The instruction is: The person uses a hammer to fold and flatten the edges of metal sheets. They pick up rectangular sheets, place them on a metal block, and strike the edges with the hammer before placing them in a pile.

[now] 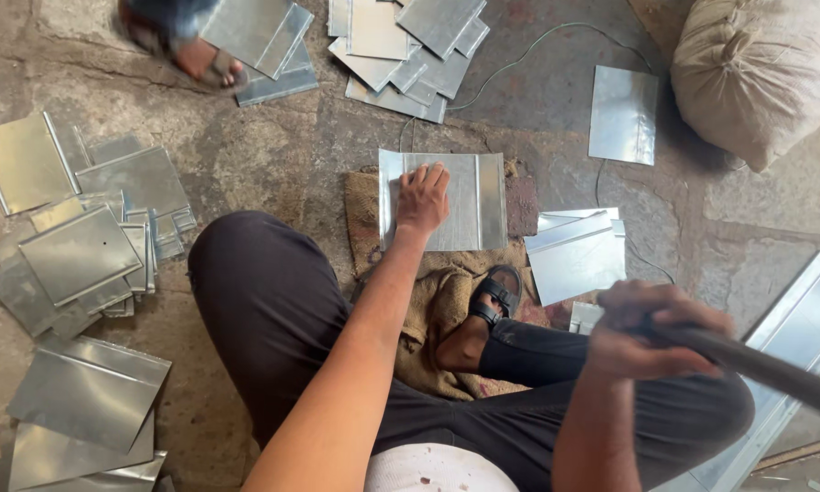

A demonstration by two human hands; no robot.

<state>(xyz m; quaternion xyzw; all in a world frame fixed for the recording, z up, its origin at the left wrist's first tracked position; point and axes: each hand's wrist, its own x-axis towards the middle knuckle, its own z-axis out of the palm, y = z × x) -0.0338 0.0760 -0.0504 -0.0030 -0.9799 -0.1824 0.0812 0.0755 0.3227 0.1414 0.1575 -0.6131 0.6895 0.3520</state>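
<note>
I sit on the floor with my legs folded. My left hand (422, 197) presses flat on a rectangular metal sheet (469, 200) with raised folds along its sides, lying on a piece of burlap (428, 301). My right hand (651, 330) is shut around the dark handle of a tool (765, 366) that runs off toward the right edge; its head is out of view. My sandalled foot (494, 301) rests on the burlap just below the sheet.
Piles of cut metal sheets lie at the left (82, 246), the lower left (86, 401) and the top (410, 46). Single sheets lie at the right (623, 114) (576, 255). A full sack (761, 73) sits top right. Another person's sandalled foot (195, 55) stands top left. A thin wire (537, 46) crosses the stone floor.
</note>
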